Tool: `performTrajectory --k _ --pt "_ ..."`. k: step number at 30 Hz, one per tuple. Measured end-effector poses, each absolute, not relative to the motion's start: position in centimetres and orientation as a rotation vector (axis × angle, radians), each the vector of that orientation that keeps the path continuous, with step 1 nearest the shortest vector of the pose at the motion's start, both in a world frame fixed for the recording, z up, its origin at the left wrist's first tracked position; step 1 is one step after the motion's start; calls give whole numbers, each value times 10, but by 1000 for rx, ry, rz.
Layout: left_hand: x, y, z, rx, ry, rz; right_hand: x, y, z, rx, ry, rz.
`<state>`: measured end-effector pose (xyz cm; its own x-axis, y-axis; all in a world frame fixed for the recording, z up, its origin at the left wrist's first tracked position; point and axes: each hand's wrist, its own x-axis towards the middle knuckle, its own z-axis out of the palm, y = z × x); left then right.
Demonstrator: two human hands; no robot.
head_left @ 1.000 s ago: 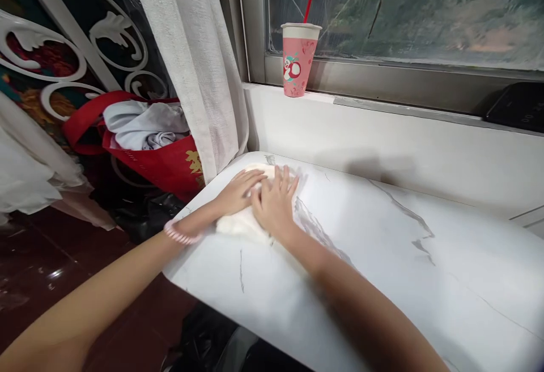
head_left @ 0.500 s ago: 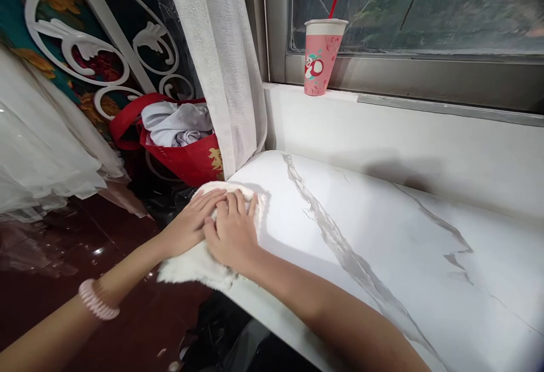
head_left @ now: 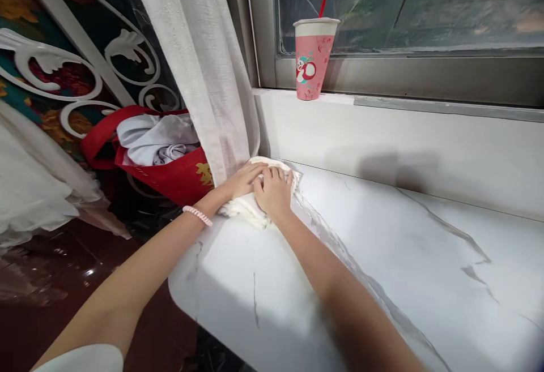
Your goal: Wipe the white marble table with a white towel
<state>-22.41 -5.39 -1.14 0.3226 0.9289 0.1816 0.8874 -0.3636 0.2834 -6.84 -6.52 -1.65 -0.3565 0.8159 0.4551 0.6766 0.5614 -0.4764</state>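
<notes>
A white cloth with a fluffy edge lies on the marble-patterned table, close to its far left corner by the wall. My left hand rests flat on it, fingers stretched out and partly tucked beside my right hand's fingertips. My right hand presses down on the same cloth with fingers spread and slightly bent. Both hands are open, palms hidden against the fabric. A pink coiled band circles my left wrist.
On the window ledge stands a pink paper cup with a red straw. A white curtain hangs just behind the cloth. Left of the table are a red bag with pale fabric inside, white scrolled metalwork and sheer white fabric.
Both hands and the cloth have moved away from the table's near left edge, toward the wall and corner. The view has shifted slightly, showing more of the table's front.
</notes>
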Motion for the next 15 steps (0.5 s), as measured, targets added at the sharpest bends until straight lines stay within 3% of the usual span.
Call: performTrajectory --k 8,15 --pt "-227 3 -13 2499 1631 481 -78 -25 -20 -1339 -2001 198" --pt "-224 -57 -15 2470 1721 576 -63 -61 -13 -1234 -2161 209"
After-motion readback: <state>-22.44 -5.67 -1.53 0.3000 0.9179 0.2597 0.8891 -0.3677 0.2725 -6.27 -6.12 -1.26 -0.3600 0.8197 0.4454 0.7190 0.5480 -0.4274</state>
